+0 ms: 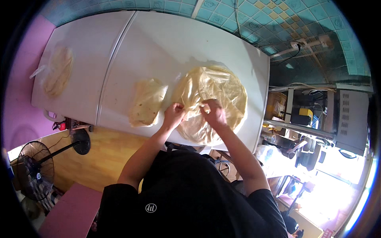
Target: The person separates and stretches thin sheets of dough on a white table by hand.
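A large round stack of thin, pale-yellow sheets point(235, 101), which look like flatbreads or dough skins, lies on the white worktop point(154, 44). On its near left part, my left hand point(175, 111) pinches a fold of the glossy top layer between thumb and fingers. My right hand point(213, 112) is over the middle of the stack, fingers curled at the same gathered layer; its grip is blurred. Left of the stack lies a smaller folded pile of similar sheets point(146, 104), apart from it. Farther left, a clear plastic bag with pale-yellow contents point(59, 73) lies across the seam.
A teal tiled wall point(220, 13) borders the worktop's far side. Metal shelving with boxes and tools point(300, 116) stands at the right. A black pedestal fan point(35, 169) and a pink surface point(71, 211) are at lower left.
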`<state>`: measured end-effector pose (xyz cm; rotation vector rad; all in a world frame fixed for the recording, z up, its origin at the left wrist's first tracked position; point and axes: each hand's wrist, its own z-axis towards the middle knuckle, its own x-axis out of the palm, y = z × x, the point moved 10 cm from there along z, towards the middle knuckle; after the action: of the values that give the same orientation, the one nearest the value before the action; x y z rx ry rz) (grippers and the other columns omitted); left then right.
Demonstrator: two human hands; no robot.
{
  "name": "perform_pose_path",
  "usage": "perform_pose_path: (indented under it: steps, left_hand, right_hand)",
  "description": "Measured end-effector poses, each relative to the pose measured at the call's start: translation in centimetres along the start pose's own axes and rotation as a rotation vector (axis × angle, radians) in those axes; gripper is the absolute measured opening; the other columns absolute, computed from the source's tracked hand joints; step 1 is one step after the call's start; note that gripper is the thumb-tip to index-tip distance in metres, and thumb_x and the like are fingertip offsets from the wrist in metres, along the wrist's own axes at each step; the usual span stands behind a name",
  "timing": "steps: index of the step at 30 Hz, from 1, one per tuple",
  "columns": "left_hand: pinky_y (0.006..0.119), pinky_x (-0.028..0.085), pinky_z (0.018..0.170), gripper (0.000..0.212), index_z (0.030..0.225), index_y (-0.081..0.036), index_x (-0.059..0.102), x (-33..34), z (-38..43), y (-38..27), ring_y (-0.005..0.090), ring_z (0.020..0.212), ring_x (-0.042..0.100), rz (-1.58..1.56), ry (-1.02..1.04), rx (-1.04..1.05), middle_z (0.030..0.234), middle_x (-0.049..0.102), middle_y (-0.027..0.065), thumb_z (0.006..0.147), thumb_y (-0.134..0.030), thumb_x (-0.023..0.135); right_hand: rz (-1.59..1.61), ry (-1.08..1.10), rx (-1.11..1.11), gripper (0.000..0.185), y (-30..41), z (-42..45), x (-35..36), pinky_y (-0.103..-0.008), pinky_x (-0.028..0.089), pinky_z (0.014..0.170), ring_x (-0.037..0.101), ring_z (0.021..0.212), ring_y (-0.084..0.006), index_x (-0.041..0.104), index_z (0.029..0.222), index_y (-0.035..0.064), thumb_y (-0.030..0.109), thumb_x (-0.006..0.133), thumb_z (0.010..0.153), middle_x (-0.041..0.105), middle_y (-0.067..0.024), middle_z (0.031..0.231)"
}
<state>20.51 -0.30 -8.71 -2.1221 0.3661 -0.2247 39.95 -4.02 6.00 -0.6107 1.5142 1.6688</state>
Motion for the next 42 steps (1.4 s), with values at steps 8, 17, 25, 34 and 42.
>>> perform_pose_path:
  steps: [8, 17, 25, 34, 42]
  left_hand:
    - [0.042, 0.058, 0.072, 0.042, 0.102, -0.007, 0.066, 2.0, -2.6, -6.8, 0.0317, 0.076, 0.072, 0.522, -0.066, 0.426, 0.086, 0.071, 0.0122, 0.086, -0.04, 0.086]
    - [0.046, 0.059, 0.075, 0.02, 0.095, -0.005, 0.068, 1.2, -1.4, -5.1, 0.0368, 0.079, 0.074, 0.52, -0.202, 0.357, 0.086, 0.075, 0.0171, 0.093, -0.025, 0.071]
    - [0.043, 0.057, 0.074, 0.021, 0.091, -0.004, 0.065, -2.4, -2.4, -1.3, 0.0318, 0.076, 0.073, 0.384, -0.349, 0.139, 0.08, 0.072, 0.0163, 0.09, -0.024, 0.07]
    - [0.045, 0.058, 0.069, 0.022, 0.094, -0.007, 0.063, -1.4, -3.5, -3.5, 0.0341, 0.075, 0.075, 0.586, -0.461, 0.348, 0.08, 0.074, 0.0134, 0.097, -0.026, 0.073]
    - [0.042, 0.059, 0.069, 0.025, 0.105, -0.006, 0.066, -2.9, -2.8, -2.0, 0.0292, 0.072, 0.074, 0.314, -0.403, 0.397, 0.083, 0.075, 0.0126, 0.1, -0.03, 0.072]
  right_hand:
    - [-0.218, 0.147, 0.038, 0.035, -7.1, 0.0, -0.1, -0.0475, 0.056, 0.094, 0.066, 0.109, -0.0363, 0.071, 0.115, 0.0092, 0.022, 0.085, 0.085, 0.069, -0.013, 0.108]
    - [-0.013, -0.11, 0.617, 0.028, -22.8, 6.8, -7.3, -0.0446, 0.059, 0.083, 0.076, 0.092, -0.035, 0.076, 0.111, 0.0074, 0.03, 0.065, 0.097, 0.079, -0.0157, 0.099]
    - [-0.035, -0.095, 0.381, 0.035, -17.4, 8.5, -6.0, -0.0447, 0.059, 0.082, 0.075, 0.091, -0.0348, 0.075, 0.102, 0.0079, 0.042, 0.075, 0.092, 0.078, -0.0149, 0.095]
    - [-0.069, 0.329, 0.444, 0.056, -12.6, 2.5, 3.7, -0.0453, 0.057, 0.081, 0.073, 0.087, -0.0329, 0.073, 0.093, 0.001, 0.052, 0.089, 0.077, 0.076, -0.0155, 0.093]
    - [0.022, 0.136, 0.359, 0.032, -4.7, 5.2, 3.3, -0.0402, 0.058, 0.073, 0.071, 0.078, -0.0255, 0.073, 0.096, 0.0025, 0.026, 0.08, 0.076, 0.075, -0.0137, 0.087]
